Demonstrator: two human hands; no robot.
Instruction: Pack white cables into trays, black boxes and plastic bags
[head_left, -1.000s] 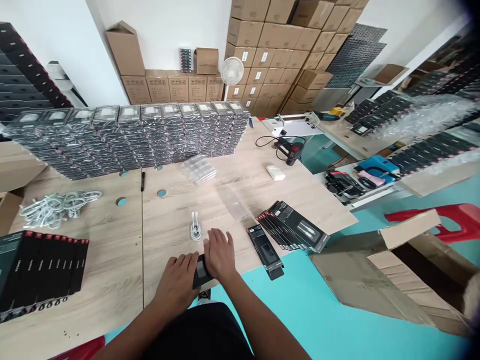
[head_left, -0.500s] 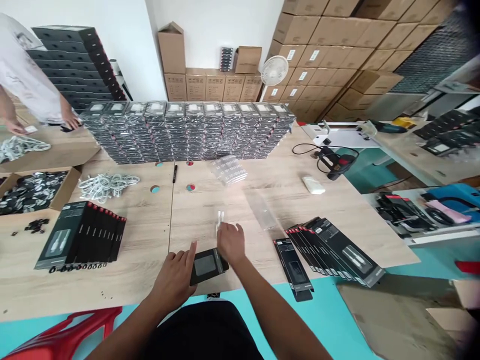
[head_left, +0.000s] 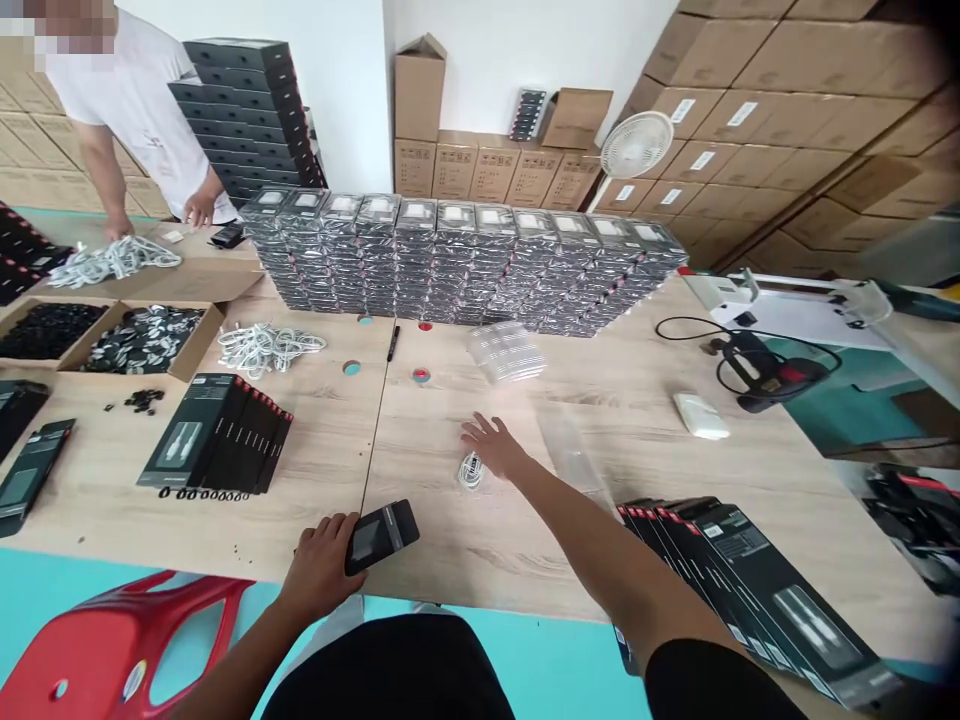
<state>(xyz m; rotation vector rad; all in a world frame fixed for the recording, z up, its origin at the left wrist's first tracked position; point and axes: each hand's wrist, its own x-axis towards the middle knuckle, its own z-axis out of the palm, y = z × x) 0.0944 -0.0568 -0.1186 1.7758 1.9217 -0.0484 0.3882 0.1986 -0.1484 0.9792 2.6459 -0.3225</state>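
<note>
My left hand (head_left: 324, 562) is closed around one end of a flat black packaging box (head_left: 381, 537) with a window, near the table's front edge. My right hand (head_left: 493, 447) stretches forward with its fingers spread and nothing in them. Just below those fingers, a coiled white cable (head_left: 471, 472) with a dark-lettered band lies on the wood. A clear plastic sleeve (head_left: 574, 455) lies to the right of that hand, and a pile of clear printed bags (head_left: 508, 352) sits beyond it.
Printed black boxes lean in rows at left (head_left: 214, 435) and right (head_left: 787, 590). White cables (head_left: 270, 347) lie beside a carton of small parts (head_left: 199, 345). Wrapped stacks (head_left: 457, 265) line the back. A person (head_left: 161, 130) stands at far left; a red stool (head_left: 97, 650) is below.
My right hand has opened and moved forward, uncovering the coiled cable. My left hand has shifted left along the table with the black box. The view has swung to the left.
</note>
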